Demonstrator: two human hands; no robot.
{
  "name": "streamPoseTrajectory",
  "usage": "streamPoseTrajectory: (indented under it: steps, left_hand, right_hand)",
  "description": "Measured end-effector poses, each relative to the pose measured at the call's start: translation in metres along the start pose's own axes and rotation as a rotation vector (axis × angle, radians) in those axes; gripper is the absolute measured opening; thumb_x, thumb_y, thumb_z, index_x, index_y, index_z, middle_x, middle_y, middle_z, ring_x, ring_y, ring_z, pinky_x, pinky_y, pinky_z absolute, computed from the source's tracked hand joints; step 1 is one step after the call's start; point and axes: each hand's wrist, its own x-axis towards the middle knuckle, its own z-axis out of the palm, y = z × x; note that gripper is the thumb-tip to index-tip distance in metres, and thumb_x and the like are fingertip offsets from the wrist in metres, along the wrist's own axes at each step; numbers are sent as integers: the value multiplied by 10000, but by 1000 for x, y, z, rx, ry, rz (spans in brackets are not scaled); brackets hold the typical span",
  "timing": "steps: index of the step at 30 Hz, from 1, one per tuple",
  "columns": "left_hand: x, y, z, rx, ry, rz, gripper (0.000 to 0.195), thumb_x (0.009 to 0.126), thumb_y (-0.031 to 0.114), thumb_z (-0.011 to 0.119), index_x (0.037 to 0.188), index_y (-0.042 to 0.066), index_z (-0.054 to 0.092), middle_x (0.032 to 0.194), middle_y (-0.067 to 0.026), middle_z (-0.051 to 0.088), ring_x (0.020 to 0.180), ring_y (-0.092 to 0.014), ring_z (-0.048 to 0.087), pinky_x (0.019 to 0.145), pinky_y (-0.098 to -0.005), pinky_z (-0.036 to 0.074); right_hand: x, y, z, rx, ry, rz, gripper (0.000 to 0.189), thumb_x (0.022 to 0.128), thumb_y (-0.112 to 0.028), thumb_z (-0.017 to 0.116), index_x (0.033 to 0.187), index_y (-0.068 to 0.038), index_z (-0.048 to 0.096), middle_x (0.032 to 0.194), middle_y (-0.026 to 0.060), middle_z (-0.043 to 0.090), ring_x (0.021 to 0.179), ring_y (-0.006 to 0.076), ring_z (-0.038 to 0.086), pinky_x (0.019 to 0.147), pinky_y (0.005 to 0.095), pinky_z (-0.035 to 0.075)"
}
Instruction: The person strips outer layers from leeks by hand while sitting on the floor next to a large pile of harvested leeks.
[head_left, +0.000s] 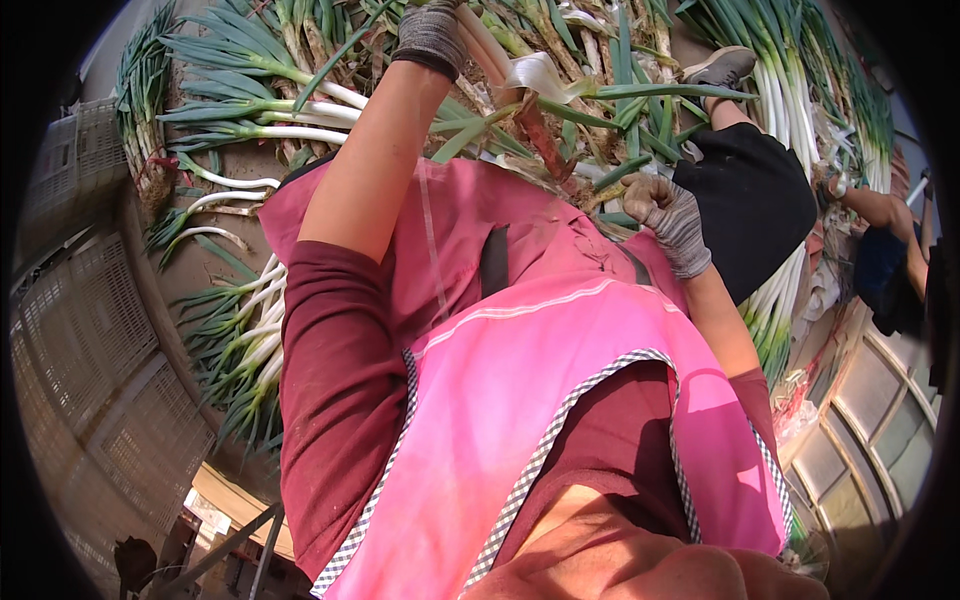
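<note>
My left hand (431, 37), in a grey knit glove, is at the top edge and closed round a pale leek stalk (484, 49); its fingertips are partly cut off. A peeled white leaf sheath (541, 75) hangs at that stalk's lower end. Beside my lap, my right hand (666, 219), in a soiled grey glove, has curled fingers close to a yellowish leek leaf (611, 193); whether it grips anything cannot be told. A reddish strip (541, 139) lies between the hands. White-stemmed leeks (300, 118) with green tops fan out left of my left forearm.
Bundled leeks (142, 112) lie at far left, near plastic crates (82, 315). More leeks (251, 345) rest beside my left sleeve, and a long row (780, 82) spans the upper right. A shoe (721, 69) is there too. Another person's arm (870, 204) reaches in at far right.
</note>
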Motion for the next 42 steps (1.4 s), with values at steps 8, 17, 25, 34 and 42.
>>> streamPoseTrajectory:
  steps: [8,17,25,34,42]
  left_hand:
    - [9,10,-12,-47,-34,-130,160,789,163,689,864,46,610,737,-111,631,647,-265,596,610,-392,523]
    - [-25,31,8,-14,20,-98,332,755,169,738,1007,17,583,942,-108,620,884,-286,606,787,-425,501]
    - [-29,33,18,-30,66,-137,412,748,146,744,1081,5,545,1029,-104,590,979,-283,553,894,-449,444]
    - [-24,39,3,-21,58,-166,394,775,242,718,1067,14,585,1031,-115,594,973,-250,547,911,-432,421]
    - [-31,33,10,-6,24,-138,401,771,233,724,1064,1,579,1032,-112,587,971,-253,544,914,-438,421]
  right_hand:
    - [-4,-2,-1,-128,-412,-106,943,732,-414,713,1445,-132,164,1309,146,453,1259,238,379,1034,352,288]
    - [-7,-27,10,-1246,229,-940,183,585,-182,695,658,-66,574,846,71,594,922,273,566,889,447,414]
    - [-16,29,-2,-724,-577,-393,555,821,-303,610,1280,-46,434,1307,174,440,1249,317,384,1037,435,279]
    - [-19,27,-40,-6,-484,208,696,881,-329,568,1401,-35,210,1240,125,502,1183,188,434,997,318,339]
    - [-34,9,-38,-691,-194,-428,510,796,-329,667,1174,-7,552,1224,200,510,1148,307,462,976,395,356]
